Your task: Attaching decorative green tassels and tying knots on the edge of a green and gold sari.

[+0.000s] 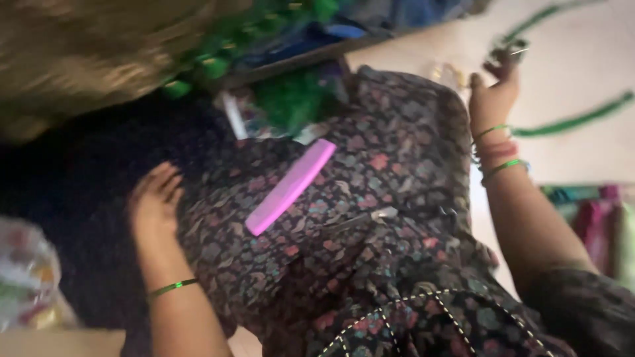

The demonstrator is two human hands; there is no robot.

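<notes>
A pink comb (290, 186) lies slantwise on my lap, on dark flower-patterned cloth (390, 152). My left hand (155, 201) rests flat beside my thigh on a dark surface, fingers spread, holding nothing. My right hand (495, 92) is raised at the upper right, with bangles on its wrist. Its fingers pinch a small dark item with a green strand (512, 47); the picture is too blurred to tell what it is. A small metal piece (383, 213) lies on the cloth near the comb.
Green strands (575, 121) run across the pale floor at the right. A heap of green and blue things (291, 92) sits beyond my knees. A tan blurred mass (79, 53) fills the upper left. A patterned bag (23, 277) lies at the left, coloured cloth (595, 218) at the right.
</notes>
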